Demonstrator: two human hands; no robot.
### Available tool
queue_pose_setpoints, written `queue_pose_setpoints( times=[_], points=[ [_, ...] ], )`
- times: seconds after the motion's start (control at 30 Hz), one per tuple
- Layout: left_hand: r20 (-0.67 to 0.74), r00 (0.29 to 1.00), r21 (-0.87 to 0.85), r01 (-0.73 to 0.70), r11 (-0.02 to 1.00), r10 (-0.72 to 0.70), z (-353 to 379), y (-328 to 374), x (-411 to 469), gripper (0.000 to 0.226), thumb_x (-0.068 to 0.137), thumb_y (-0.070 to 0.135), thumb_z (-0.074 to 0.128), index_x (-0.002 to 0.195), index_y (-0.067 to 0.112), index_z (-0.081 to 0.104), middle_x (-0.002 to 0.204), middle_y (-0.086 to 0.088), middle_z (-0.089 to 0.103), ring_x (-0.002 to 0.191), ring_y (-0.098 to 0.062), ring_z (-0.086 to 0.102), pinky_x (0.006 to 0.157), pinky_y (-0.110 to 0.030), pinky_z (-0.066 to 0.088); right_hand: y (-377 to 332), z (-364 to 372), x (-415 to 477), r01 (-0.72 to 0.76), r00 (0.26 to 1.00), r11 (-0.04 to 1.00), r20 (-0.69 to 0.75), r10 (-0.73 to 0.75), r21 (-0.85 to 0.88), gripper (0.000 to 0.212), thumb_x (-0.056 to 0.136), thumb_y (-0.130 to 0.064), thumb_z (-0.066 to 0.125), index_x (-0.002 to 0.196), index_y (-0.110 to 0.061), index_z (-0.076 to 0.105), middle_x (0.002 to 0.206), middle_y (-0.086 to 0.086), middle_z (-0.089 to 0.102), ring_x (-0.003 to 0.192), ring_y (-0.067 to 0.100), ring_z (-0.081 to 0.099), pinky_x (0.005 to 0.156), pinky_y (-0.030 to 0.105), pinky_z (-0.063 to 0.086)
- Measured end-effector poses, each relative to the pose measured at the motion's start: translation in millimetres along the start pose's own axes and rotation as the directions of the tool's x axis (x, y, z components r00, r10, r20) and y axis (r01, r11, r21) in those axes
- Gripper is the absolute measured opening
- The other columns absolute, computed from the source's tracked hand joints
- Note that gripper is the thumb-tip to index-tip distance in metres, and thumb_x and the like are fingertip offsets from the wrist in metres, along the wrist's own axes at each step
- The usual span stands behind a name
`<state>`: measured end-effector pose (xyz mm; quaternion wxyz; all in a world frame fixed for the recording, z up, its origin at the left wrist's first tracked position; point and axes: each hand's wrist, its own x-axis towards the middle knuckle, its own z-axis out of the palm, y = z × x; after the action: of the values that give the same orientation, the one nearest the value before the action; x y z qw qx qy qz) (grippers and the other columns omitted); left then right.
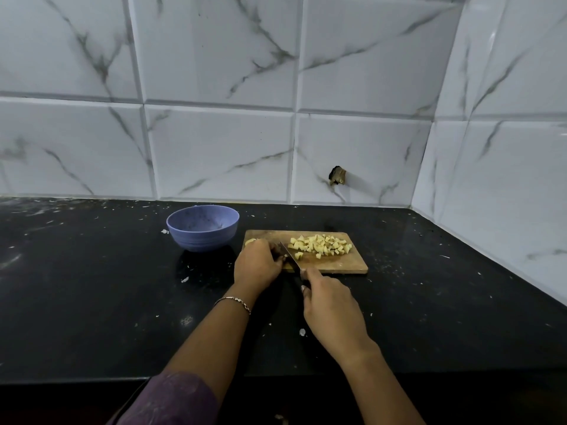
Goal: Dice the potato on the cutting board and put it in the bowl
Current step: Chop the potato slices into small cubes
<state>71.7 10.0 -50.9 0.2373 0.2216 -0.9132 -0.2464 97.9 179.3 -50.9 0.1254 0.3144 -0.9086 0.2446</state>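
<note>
Purple sleeve [171, 400], dusted with pale marks, covers the left upper forearm at the bottom edge. A thin bracelet [234, 302] sits on the left wrist.

Left hand [256, 265]: fingers curled down over an uncut potato piece [253, 240] at the left end of the cutting board [352, 265], holding it in place. Only a pale sliver of the piece shows beyond the knuckles.

Right hand [329, 305]: wrapped round the dark handle of a knife [290, 256] (the handle is largely hidden by the fingers). The blade lies just beside the left fingertips, its tip pointing away and to the left, with the edge down at the board.

Diced potato [322, 245]: a loose heap of small pale cubes on the middle and right of the board, with one or two stray cubes near the blade.

Bowl [202, 228]: blue, upright, on the table [92, 286] just left of the board and not touching it.

The table is black and littered with pale scraps [184, 280]. A tiled wall [214, 133] with grey veining rises behind it.
</note>
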Motion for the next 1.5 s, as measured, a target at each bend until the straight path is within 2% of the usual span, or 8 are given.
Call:
queue_pose_setpoints(
  times=[0.27, 0.5, 0.67, 0.8, 1.03, 1.13, 1.27, 1.5],
  points=[
    [-0.035, 0.999, -0.007, -0.016, 1.000, 0.016, 4, -2, 1, 0.018, 0.088, 0.035, 0.068, 0.094, 0.019, 0.072, 0.092, 0.000, 0.071, 0.087, -0.017, 0.065, 0.074, -0.029, 0.051, 4, 3, -9, -0.042, 0.999, 0.995, -0.033, 0.039, -0.086, 0.050, 0.103, -0.022, 0.049, 0.150, -0.030, 0.031, 0.122, -0.003, 0.055, 0.101, 0.009, 0.058, 0.074, 0.020, 0.044],
    [0.014, 1.000, -0.060, -0.017, 0.998, 0.018, 4, -8, 6, 0.014, 0.094, 0.019, 0.063, 0.105, 0.018, 0.072, 0.104, -0.003, 0.070, 0.095, -0.016, 0.064, 0.084, -0.031, 0.052, 4, 2, -13, -0.001, 0.998, 1.000, -0.070, -0.001, -0.025, 0.043, 0.105, -0.032, 0.043, 0.147, -0.036, 0.035, 0.109, -0.009, 0.055, 0.090, 0.004, 0.055, 0.073, 0.018, 0.044],
    [-0.133, 0.988, -0.082, 0.062, 0.995, -0.072, -3, -16, 5, 0.020, 0.093, 0.019, 0.063, 0.111, 0.014, 0.069, 0.109, -0.007, 0.068, 0.100, -0.025, 0.065, 0.088, -0.036, 0.053, 6, 3, -12, 0.034, 0.998, 0.998, -0.059, -0.037, -0.044, 0.042, 0.105, -0.033, 0.043, 0.146, -0.038, 0.037, 0.109, -0.010, 0.056, 0.093, 0.005, 0.055, 0.076, 0.020, 0.047],
    [-0.128, 0.986, -0.108, 0.095, 0.990, -0.109, -5, -19, 6, 0.024, 0.091, 0.023, 0.066, 0.114, 0.014, 0.067, 0.108, -0.007, 0.068, 0.095, -0.023, 0.066, 0.087, -0.042, 0.056, 11, 1, -8, 0.047, 0.997, 0.996, -0.058, -0.051, -0.071, 0.041, 0.105, -0.032, 0.044, 0.145, -0.039, 0.039, 0.111, -0.009, 0.056, 0.092, 0.005, 0.055, 0.072, 0.019, 0.043],
    [-0.131, 0.990, -0.051, -0.050, 0.997, 0.043, 2, -18, 4, 0.017, 0.089, 0.022, 0.064, 0.105, 0.020, 0.069, 0.106, -0.001, 0.068, 0.099, -0.020, 0.065, 0.085, -0.037, 0.054, 33, -17, 15, -0.026, 0.988, 0.992, -0.156, 0.007, -0.120, 0.029, 0.101, -0.030, 0.053, 0.129, -0.038, 0.058, 0.111, -0.013, 0.065, 0.096, 0.007, 0.063, 0.078, 0.024, 0.049],
    [-0.073, 0.989, -0.006, -0.130, 0.991, 0.130, 7, -17, 5, 0.034, 0.087, 0.026, 0.068, 0.121, 0.022, 0.062, 0.123, -0.003, 0.056, 0.114, -0.020, 0.056, 0.093, -0.039, 0.051, 41, -27, 26, -0.031, 0.982, 0.979, -0.187, -0.007, -0.199, 0.029, 0.101, -0.033, 0.052, 0.129, -0.036, 0.059, 0.111, -0.011, 0.067, 0.097, 0.010, 0.064, 0.071, 0.023, 0.040],
    [-0.013, 0.969, 0.048, -0.245, 0.968, 0.246, 10, -9, 5, 0.067, 0.086, 0.036, 0.066, 0.146, 0.034, 0.037, 0.145, -0.005, 0.034, 0.135, -0.023, 0.034, 0.111, -0.042, 0.036, 51, -32, 39, 0.009, 0.981, 0.943, -0.180, -0.072, -0.333, 0.024, 0.102, -0.036, 0.050, 0.124, -0.031, 0.058, 0.109, -0.010, 0.065, 0.091, 0.012, 0.065, 0.072, 0.026, 0.048],
    [0.102, 0.881, 0.231, -0.472, 0.851, 0.462, 19, 8, 15, 0.057, 0.092, 0.026, 0.056, 0.145, 0.025, 0.035, 0.155, 0.003, 0.028, 0.143, -0.017, 0.025, 0.113, -0.042, 0.023, 66, -25, 36, 0.047, 0.983, 0.941, -0.153, -0.103, -0.334, 0.029, 0.100, -0.037, 0.053, 0.128, -0.033, 0.057, 0.117, -0.011, 0.064, 0.094, 0.013, 0.065, 0.075, 0.027, 0.050]
  ],
)
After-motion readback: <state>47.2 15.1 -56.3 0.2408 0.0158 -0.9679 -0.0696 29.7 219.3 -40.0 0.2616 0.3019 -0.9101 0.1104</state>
